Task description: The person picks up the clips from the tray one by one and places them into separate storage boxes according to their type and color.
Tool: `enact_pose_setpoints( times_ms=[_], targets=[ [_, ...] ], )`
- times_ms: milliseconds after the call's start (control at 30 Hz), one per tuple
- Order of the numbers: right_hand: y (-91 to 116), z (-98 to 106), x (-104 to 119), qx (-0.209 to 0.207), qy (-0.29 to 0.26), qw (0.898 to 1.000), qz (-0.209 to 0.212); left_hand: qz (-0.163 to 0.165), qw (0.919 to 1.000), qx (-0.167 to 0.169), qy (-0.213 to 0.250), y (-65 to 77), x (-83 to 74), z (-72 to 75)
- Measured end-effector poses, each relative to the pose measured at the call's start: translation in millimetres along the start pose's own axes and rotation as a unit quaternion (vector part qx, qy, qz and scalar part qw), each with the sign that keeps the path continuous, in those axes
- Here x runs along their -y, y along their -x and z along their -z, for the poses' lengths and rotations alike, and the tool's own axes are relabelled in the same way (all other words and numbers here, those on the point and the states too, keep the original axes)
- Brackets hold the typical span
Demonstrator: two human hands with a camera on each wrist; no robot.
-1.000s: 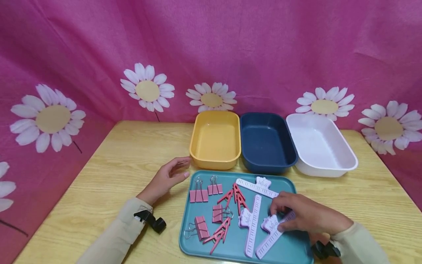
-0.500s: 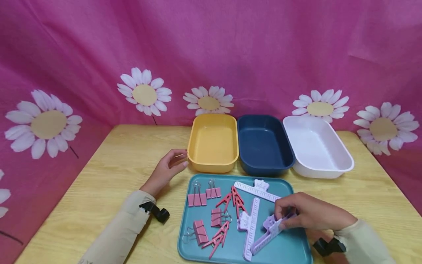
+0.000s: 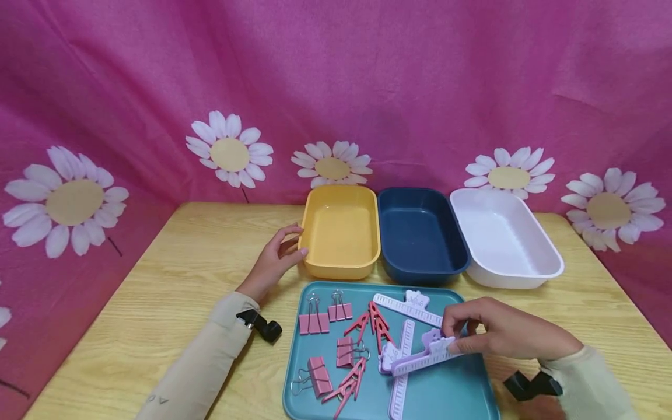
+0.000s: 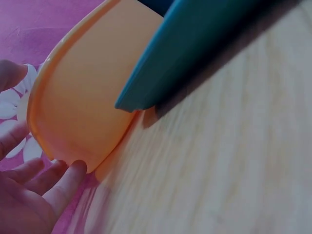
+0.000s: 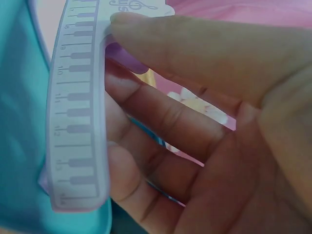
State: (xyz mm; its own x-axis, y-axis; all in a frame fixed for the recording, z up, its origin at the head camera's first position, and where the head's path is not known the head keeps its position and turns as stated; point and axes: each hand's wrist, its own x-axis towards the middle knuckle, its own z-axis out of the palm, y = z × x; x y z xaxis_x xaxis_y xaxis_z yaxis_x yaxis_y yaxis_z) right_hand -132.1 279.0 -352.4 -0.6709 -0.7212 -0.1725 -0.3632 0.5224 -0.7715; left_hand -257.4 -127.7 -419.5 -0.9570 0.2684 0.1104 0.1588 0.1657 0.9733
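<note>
R hand (image 3: 506, 329) pinches lilac ruler clip (image 3: 415, 364) near its tab, thumb in front, fingers behind; bar juts out to hand's L, over a second clip (image 3: 408, 333) on the tray (image 3: 446, 399) – can't tell if touching. Prob. light, stiff plastic, a bit slick – tab's likely the best hold. L hand (image 3: 273, 261), fingers loosely extended, touches yellow bin's (image 3: 338, 272) side

We have three bins (image 3: 424, 233) behind the tray (image 3: 446, 396); binder clips (image 3: 314, 324) and pegs (image 3: 374, 309) lie on its left to middle; two ruler clips (image 3: 406, 308) lie from its middle rightward.
</note>
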Motion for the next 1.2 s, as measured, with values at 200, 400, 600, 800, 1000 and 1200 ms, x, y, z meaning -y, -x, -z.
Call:
enact_pose_setpoints(
  times_ms=[200, 400, 600, 800, 1000, 1200],
  targets=[
    [4.6, 12.7, 5.2, -0.035, 0.008, 0.999, -0.003, -0.011, 0.9999, 0.004, 0.002, -8.1, 1.5, -4.1],
    [10.6, 25.1, 7.2, -0.077, 0.01, 0.997, -0.001, -0.02, 0.9983, 0.054, 0.012, -2.6, -17.1, -9.2],
    [17.0, 42.9, 6.9, -0.115, -0.002, 0.992, 0.049, -0.029, 0.9965, 0.077, 0.01, -2.3, -20.7, -9.9],
    [17.7, 62.1, 5.7, -0.157, -0.001, 0.987, 0.038, -0.029, 0.9967, 0.075, 0.016, -10.7, 2.2, -9.0],
    [13.0, 76.5, -0.7, -0.231, 0.003, 0.973, 0.007, -0.038, 0.9967, 0.07, 0.014, -11.5, 11.4, -8.4],
    [5.4, 82.7, -12.0, -0.293, 0.002, 0.955, -0.037, -0.029, 0.9974, 0.065, 0.008, -7.8, 15.7, -7.0]
  ],
)
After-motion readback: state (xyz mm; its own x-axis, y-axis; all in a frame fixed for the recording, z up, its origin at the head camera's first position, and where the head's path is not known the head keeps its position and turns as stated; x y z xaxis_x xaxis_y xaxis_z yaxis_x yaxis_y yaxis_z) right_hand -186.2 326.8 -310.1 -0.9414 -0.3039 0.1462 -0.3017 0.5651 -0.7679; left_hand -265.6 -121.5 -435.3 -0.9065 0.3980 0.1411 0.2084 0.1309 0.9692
